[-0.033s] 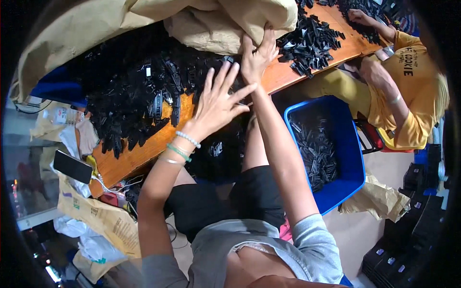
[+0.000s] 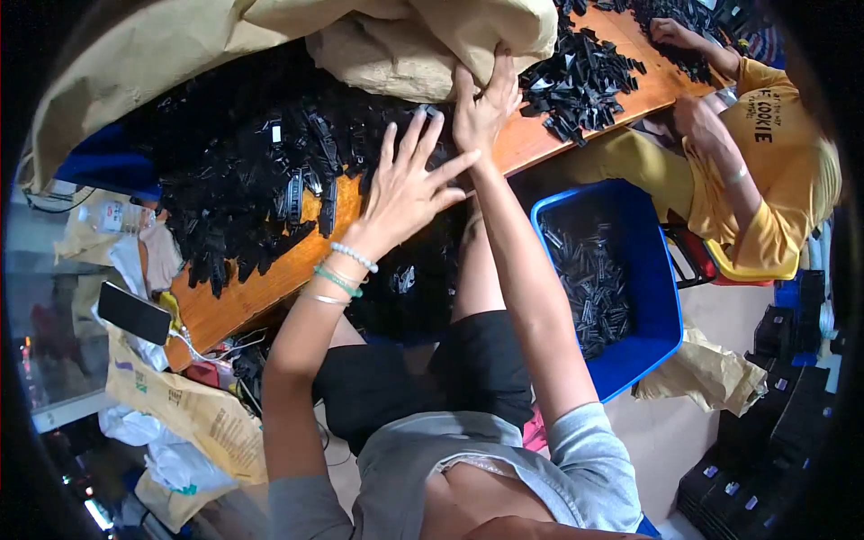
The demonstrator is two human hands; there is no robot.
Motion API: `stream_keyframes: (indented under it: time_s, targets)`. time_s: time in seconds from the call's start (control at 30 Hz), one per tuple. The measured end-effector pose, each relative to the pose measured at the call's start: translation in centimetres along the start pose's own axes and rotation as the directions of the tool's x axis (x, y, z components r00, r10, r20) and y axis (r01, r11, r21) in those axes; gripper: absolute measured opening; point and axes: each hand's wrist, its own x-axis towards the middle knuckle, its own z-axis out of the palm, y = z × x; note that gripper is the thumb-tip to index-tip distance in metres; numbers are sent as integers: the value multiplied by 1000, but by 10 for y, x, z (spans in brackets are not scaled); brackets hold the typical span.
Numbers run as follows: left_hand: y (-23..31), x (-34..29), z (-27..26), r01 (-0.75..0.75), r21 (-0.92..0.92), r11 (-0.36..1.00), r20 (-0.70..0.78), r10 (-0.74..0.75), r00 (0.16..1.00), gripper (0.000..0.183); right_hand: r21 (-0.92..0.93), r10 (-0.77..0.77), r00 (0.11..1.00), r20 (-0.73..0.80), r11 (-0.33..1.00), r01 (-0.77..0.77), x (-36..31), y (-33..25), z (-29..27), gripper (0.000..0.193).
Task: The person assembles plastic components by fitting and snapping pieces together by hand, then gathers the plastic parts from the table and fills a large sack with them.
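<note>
My left hand is spread open, palm down, over the near edge of the workbench, with beads and bangles on its wrist. Its fingertips are nearest to the dark heap of black plastic parts. Farther right, my right hand reaches forward with fingers stretched apart. Its fingertips press against the lower edge of a large tan paper sack, which lies across the far side of the bench over the heap. No grip on the sack can be made out.
A blue bin of black parts stands right of my legs. Another pile of black parts lies on the wooden bench. A co-worker in a yellow shirt sits at right. A phone with a cable is at left.
</note>
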Motion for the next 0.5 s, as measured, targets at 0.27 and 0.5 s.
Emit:
stream_keyframes:
  time_s: [0.27,0.5]
  targets:
    - [-6,5,19,58,-56,997,-144,-66,987,58,-321,-70,979,192,938,131,7,0,-39,60]
    - [-10,-1,20,69,-68,995,-294,-86,952,77,-421,-192,958,214,867,268,-6,-2,-67,60]
